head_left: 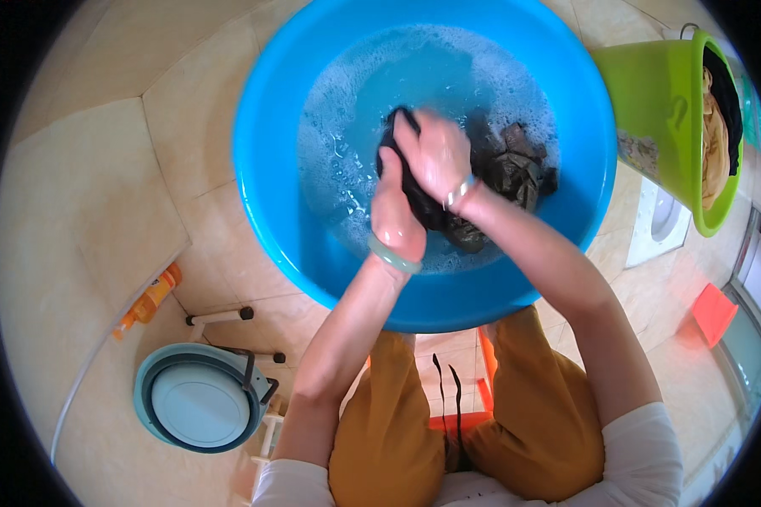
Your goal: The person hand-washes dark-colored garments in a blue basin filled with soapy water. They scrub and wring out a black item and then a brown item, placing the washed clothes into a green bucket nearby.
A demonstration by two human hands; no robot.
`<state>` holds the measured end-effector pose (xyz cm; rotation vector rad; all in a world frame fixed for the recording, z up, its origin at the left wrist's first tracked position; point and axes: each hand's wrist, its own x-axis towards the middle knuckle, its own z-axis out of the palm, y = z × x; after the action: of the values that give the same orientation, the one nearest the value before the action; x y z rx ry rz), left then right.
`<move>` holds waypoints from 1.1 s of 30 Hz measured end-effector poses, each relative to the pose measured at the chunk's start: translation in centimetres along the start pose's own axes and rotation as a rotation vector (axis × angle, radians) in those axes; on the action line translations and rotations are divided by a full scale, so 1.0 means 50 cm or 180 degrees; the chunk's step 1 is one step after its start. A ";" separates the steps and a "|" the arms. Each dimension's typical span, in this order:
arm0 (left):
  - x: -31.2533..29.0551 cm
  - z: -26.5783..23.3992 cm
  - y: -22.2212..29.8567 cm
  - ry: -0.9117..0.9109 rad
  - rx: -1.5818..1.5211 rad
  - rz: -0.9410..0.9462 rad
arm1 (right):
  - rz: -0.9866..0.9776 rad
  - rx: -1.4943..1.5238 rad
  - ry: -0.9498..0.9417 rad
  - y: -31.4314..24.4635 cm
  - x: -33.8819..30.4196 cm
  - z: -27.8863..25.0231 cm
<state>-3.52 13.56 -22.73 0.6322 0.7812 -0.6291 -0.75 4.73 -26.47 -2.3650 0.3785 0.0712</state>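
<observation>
A large blue basin [266, 211] of soapy water [338, 160] stands in front of my knees. Dark wet cloth [507, 177] lies in it, partly under water and bunched toward the right. My left hand [395, 215], with a pale green bangle on its wrist, grips a black bunched part of the cloth from the near left side. Pressed on the same part from above is my right hand [435, 152], a silver bracelet at its wrist. Its fingers curl over the cloth and are slightly blurred. What kind of garment this is, I cannot tell.
At the upper right, a green bucket [664, 110] holds black and tan clothes [715, 144]. An orange bottle [150, 297] and a grey-blue folding basin [199, 401] are at the lower left. A white floor fixture [658, 221] and a red-orange object [713, 314] are at right.
</observation>
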 end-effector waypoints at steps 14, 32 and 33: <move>0.010 -0.029 0.029 0.0369 -0.0006 -0.0057 | -0.0759 0.0037 0.0153 -0.019 -0.049 -0.001; 0.090 -0.086 0.061 -0.0081 0.0019 -0.0216 | -0.1454 -0.0355 -0.0095 -0.015 -0.044 -0.051; 0.091 -0.118 0.073 -0.0941 -0.0546 -0.0564 | -0.1714 -0.0505 -0.0258 -0.050 -0.073 -0.071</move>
<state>-0.99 18.87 -28.55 0.3051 0.6090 -0.7878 -3.68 4.98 -21.65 -2.5306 -0.3190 -0.0582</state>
